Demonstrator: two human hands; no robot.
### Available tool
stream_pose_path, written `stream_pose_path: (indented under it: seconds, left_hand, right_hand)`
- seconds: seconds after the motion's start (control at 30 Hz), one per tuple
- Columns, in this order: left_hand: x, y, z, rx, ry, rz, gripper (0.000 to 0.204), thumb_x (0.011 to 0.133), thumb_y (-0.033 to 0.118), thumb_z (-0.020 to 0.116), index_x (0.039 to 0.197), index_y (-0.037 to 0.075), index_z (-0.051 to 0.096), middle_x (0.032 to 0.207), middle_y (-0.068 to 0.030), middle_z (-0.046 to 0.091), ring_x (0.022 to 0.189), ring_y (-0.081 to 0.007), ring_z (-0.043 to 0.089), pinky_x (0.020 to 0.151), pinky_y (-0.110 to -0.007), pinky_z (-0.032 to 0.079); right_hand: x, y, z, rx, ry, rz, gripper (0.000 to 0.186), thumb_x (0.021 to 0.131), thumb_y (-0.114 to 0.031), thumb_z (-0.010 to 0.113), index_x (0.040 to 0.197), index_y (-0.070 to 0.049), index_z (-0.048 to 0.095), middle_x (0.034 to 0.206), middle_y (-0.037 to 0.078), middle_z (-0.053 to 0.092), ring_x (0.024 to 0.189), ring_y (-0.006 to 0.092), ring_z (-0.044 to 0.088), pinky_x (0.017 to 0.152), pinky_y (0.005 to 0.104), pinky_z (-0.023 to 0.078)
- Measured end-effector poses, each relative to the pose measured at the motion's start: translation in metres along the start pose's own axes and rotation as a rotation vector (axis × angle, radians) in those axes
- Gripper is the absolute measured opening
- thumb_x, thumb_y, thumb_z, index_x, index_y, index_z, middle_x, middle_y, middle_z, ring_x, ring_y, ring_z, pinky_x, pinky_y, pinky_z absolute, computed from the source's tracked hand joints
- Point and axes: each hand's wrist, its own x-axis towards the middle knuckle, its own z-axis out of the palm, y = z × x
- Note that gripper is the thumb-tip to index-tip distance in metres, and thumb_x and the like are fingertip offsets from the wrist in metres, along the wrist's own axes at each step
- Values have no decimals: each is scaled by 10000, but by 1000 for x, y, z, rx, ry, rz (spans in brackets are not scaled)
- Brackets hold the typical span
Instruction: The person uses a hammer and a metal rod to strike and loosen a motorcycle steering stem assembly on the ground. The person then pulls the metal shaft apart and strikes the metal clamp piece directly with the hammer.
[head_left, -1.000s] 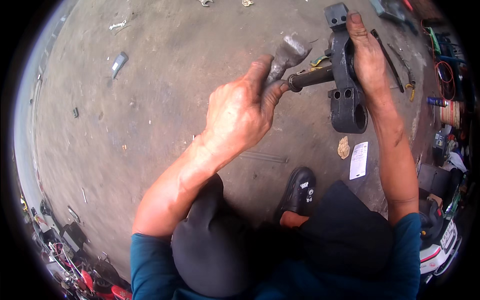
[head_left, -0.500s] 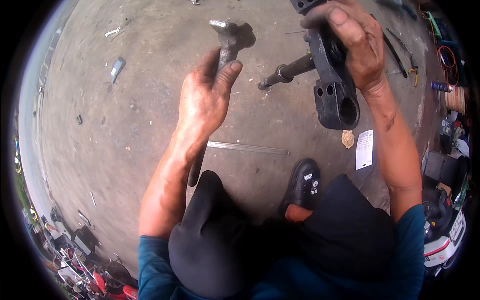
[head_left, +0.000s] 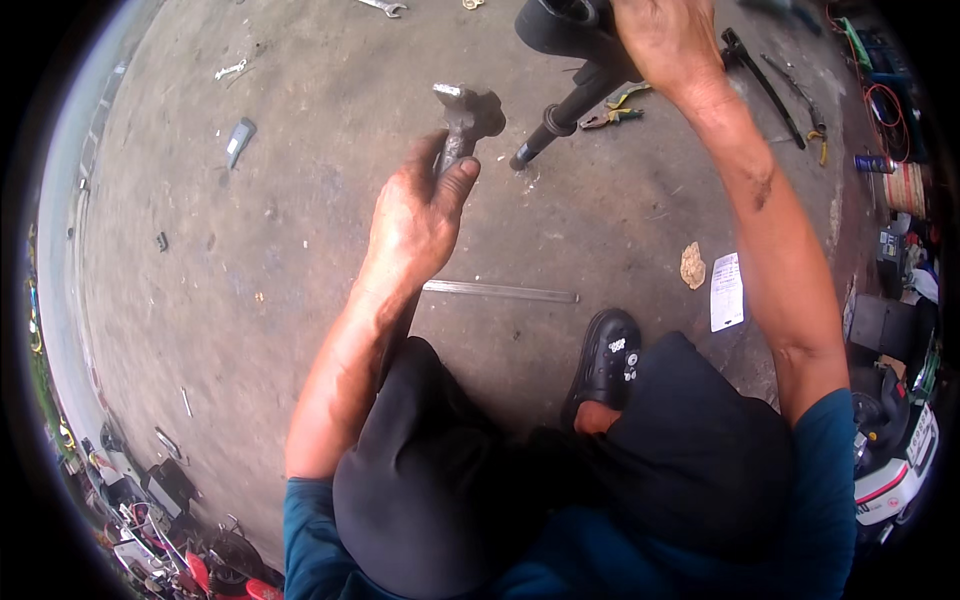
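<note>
My left hand (head_left: 412, 220) is closed around a hammer (head_left: 468, 112) just below its head, and the handle runs back along my forearm. At the top of the view my right hand (head_left: 668, 45) grips a black motorcycle triple clamp (head_left: 548, 30). Its steering stem (head_left: 570, 112) slants down to the left, with the tip close to the floor; whether it touches, I cannot tell. The fingers of my right hand are partly hidden, and part of the clamp runs out of the frame. The hammer head is apart from the stem, to its left.
Pliers (head_left: 612, 118) lie on the concrete behind the stem. A flat metal strip (head_left: 500, 291) lies before my shoe (head_left: 607, 360), with a paper slip (head_left: 727, 292) to its right. Wrenches (head_left: 230, 70) lie at far left. Motorcycles (head_left: 215, 560) stand at lower left.
My right hand has moved up and away and turned the triple clamp, uncovering the pliers. The stem's tip has shifted slightly left. My left hand with the hammer has dropped slightly nearer.
</note>
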Motion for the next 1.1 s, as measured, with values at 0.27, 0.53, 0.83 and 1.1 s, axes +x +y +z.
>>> stream_pose_path:
  seconds: [0.27, 0.53, 0.83, 1.1]
  left_hand:
    - [7, -4, -2, 36, -9, 97, 473, 925, 280, 603, 1303, 5, 529, 726, -8, 521, 630, -97, 513, 510, -267, 429]
    - [6, 61, -4, -166, 74, 263, 493, 943, 296, 591, 1298, -35, 507, 1095, -234, 661, 1059, -285, 628, 887, -362, 480]
    - [26, 45, 13, 79, -49, 205, 437, 949, 313, 567, 1271, 19, 547, 838, -131, 614, 790, -238, 568, 685, -349, 462]
    - [33, -6, 26, 225, -150, 84, 511, 943, 328, 575, 1319, -9, 499, 989, -197, 654, 910, -247, 617, 845, -373, 462]
  right_hand:
    - [-12, 32, -5, -98, 14, -709, 625, 789, -597, 614, 1138, -78, 607, 847, 139, 644, 790, 374, 611, 787, 456, 446]
    - [-26, 44, -1, 93, 16, -515, 568, 849, -557, 558, 1117, -58, 604, 799, 169, 658, 745, 392, 637, 649, 445, 498]
    - [-39, 33, 3, 18, 68, -542, 655, 861, -670, 480, 957, -50, 666, 656, 89, 605, 584, 288, 605, 550, 379, 459]
    - [-36, 24, 7, -28, 172, -599, 642, 856, -666, 489, 907, -48, 651, 659, 89, 608, 589, 298, 599, 559, 375, 460]
